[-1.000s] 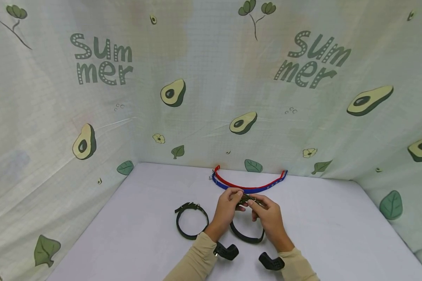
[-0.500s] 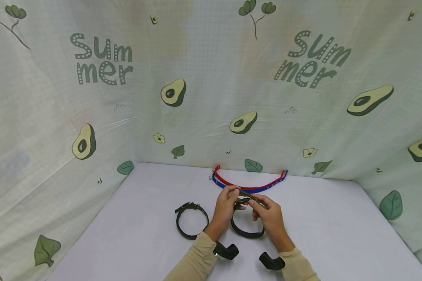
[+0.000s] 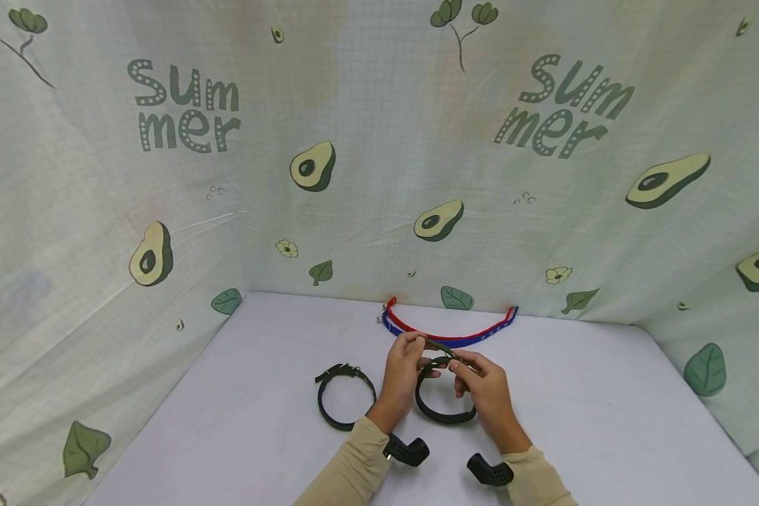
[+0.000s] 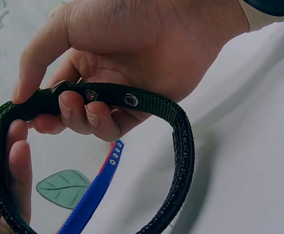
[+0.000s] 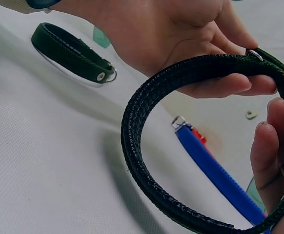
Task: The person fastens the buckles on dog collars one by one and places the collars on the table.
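In the head view a dark green collar [image 3: 445,418], bent into a ring, hangs between both hands over the table. My left hand [image 3: 401,372] pinches the strap between thumb and fingers; in the left wrist view its fingertips curl over the strap near metal eyelets [image 4: 131,100]. The right hand [image 3: 483,386] grips the opposite side of the overlap, its thumb beside a metal ring [image 5: 253,55] in the right wrist view. Strap ends overlap between the hands, and fingers partly cover the buckle area.
A second dark green collar [image 3: 346,425], closed in a loop, lies left of the hands. Behind them a blue collar [image 3: 462,343] and a red collar [image 3: 417,333] lie curved together near the back of the white table [image 3: 607,407]. A printed cloth [image 3: 379,105] hangs behind.
My left hand has drawn slightly up and left from the right hand. More of the strap end now shows between them, and the collar ring has lifted a little.
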The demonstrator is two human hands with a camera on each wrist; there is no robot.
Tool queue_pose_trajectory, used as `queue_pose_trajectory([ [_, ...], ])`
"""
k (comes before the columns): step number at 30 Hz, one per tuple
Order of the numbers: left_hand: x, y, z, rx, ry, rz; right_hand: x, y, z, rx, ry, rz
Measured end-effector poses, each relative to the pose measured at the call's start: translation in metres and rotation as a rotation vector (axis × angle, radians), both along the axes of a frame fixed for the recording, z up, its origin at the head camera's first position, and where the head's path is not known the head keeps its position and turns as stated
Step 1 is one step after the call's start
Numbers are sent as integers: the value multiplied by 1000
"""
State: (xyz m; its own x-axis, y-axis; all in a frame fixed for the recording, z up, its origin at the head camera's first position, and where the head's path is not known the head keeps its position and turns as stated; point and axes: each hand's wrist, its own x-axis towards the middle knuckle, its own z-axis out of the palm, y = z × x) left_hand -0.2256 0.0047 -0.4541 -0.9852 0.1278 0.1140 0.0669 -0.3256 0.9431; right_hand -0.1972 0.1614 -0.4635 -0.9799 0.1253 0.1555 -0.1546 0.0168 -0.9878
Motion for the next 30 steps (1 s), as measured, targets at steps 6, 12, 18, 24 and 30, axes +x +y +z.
queue_pose_trajectory([
  [6,-2,1,-3,-12,11,19,-2,2,-1,-13,-8,13],
  [12,-2,1,-4,-37,8,32,-2,2,-1,-51,-21,34],
  [18,-1,4,-4,-27,5,-10,-1,2,-1,-122,-57,10],
  [24,1,4,-8,-155,80,-73,-2,3,-1,-169,-81,-14],
  [30,3,4,-8,-272,149,-57,-3,3,0,-213,-101,-30],
])
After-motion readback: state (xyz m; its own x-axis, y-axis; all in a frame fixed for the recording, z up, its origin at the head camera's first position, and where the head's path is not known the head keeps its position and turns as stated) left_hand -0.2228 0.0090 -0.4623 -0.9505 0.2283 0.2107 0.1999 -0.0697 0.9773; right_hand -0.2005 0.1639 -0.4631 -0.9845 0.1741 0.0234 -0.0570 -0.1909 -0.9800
